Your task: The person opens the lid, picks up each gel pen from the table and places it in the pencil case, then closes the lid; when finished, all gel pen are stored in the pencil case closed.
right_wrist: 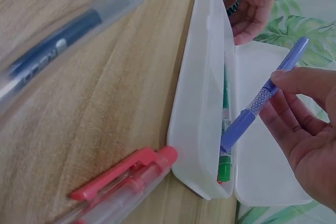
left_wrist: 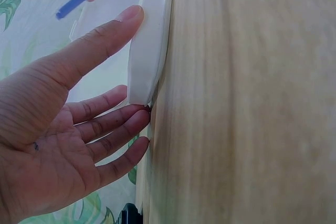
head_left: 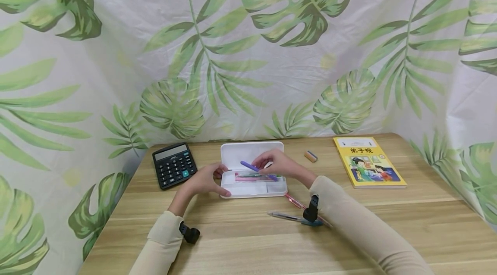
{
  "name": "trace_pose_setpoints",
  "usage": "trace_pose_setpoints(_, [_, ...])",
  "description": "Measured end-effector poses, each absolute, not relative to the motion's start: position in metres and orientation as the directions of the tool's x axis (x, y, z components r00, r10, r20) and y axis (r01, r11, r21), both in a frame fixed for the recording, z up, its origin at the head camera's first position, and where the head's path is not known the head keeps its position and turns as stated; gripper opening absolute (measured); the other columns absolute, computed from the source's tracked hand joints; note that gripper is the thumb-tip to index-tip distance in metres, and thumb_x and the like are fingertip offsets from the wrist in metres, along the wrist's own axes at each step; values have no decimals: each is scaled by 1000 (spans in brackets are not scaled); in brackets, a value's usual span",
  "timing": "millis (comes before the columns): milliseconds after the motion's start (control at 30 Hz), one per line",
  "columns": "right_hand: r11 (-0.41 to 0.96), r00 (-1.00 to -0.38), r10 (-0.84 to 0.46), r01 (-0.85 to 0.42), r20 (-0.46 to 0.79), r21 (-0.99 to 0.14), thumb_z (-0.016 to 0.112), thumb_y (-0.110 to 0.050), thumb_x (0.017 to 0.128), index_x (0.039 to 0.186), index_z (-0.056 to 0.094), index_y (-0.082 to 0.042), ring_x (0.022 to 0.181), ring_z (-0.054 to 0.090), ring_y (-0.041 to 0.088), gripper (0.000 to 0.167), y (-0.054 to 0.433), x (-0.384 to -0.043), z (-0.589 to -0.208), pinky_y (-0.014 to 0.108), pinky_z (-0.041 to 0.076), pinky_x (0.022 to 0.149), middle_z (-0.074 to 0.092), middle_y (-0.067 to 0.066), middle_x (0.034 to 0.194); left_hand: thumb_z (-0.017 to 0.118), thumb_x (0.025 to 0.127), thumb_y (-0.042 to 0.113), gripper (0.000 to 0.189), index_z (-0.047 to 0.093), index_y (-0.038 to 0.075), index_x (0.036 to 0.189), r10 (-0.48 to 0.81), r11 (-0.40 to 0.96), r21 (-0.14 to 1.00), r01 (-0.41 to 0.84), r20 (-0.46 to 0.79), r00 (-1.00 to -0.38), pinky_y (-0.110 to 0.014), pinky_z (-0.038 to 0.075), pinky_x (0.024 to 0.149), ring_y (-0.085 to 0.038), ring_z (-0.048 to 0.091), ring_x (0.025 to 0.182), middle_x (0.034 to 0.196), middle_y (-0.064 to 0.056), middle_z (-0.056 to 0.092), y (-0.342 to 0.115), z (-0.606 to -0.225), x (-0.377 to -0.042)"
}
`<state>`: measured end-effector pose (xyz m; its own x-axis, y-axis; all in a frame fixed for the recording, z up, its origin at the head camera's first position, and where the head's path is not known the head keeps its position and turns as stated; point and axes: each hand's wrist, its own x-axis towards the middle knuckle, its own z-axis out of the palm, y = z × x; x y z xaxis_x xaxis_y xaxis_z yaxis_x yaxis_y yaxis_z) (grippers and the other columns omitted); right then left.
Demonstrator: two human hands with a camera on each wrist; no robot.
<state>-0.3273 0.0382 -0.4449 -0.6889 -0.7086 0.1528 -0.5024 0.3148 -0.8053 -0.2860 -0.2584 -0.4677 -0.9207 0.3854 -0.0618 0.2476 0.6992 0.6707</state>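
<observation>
A white pencil case [head_left: 244, 189] lies with its lid [head_left: 237, 154] folded back. Pink and green pens [head_left: 252, 176] lie inside; the green one [right_wrist: 224, 169] has a green cap. My left hand [head_left: 206, 179] holds the case's left end, thumb on the front edge, fingers at the side. Over the right part of the case, my right hand [head_left: 277, 163] pinches a purple pen [right_wrist: 257, 100] between thumb and fingers. The pen slants, its lower end at the case opening in the right wrist view.
A black calculator [head_left: 174, 166] is left of the case. An eraser [head_left: 310, 156] and a yellow book [head_left: 369, 163] lie to the right. A red pen [right_wrist: 126, 182] and a clear-barrelled blue pen [right_wrist: 68, 40] lie on the wooden table [head_left: 233, 240], near the right forearm.
</observation>
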Motion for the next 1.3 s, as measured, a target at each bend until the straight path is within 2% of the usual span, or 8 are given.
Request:
trace_pose_setpoints(167, [330,-689,-710,-511,148,-794,74,5,87,109,76,3,89,71,17,22,37,-328,-450,37,60,87,76,18,103,98,65,30,76,61,3,125,385,703,666,249,-61,-921,-44,51,101,-23,61,108,114,-9,66,-258,-468,-286])
trace_pose_setpoints(433, [356,-689,-713,-519,134,-777,74,5,86,107,77,2,86,70,11,22,35,-331,-451,25,59,81,76,17,101,98,65,30,76,61,3,125,382,709,660,249,-63,-922,-43,50,101,-22,61,109,115,-8,66,-258,-467,-285])
trace_pose_setpoints(700, [325,-642,-752,-560,151,-762,74,8,83,104,77,6,85,72,15,21,30,-336,-456,34,61,83,76,20,99,98,65,30,75,61,3,125,378,707,664,241,-67,-923,-44,50,102,-23,60,109,115,-8,66,-259,-468,-285])
trace_pose_setpoints(933, [315,-614,-773,-590,159,-743,75,8,82,102,76,7,84,73,20,20,27,-336,-460,25,59,79,77,20,97,98,65,30,75,61,3,124,387,698,671,248,-62,-920,-45,50,101,-24,60,109,114,-9,65,-259,-468,-285])
trace_pose_setpoints(1067, [321,-615,-772,-593,158,-739,74,9,82,102,76,7,85,73,25,20,26,-335,-460,25,59,79,77,21,97,98,65,30,75,61,3,125,386,701,668,250,-60,-921,-44,50,101,-23,60,108,114,-8,66,-258,-468,-285])
trace_pose_setpoints(1300, [330,-629,-763,-574,146,-749,73,10,82,102,76,8,84,73,21,20,26,-332,-458,23,58,79,76,22,98,98,65,30,75,61,4,125,375,706,667,240,-64,-925,-45,50,102,-23,60,109,114,-8,66,-258,-467,-284])
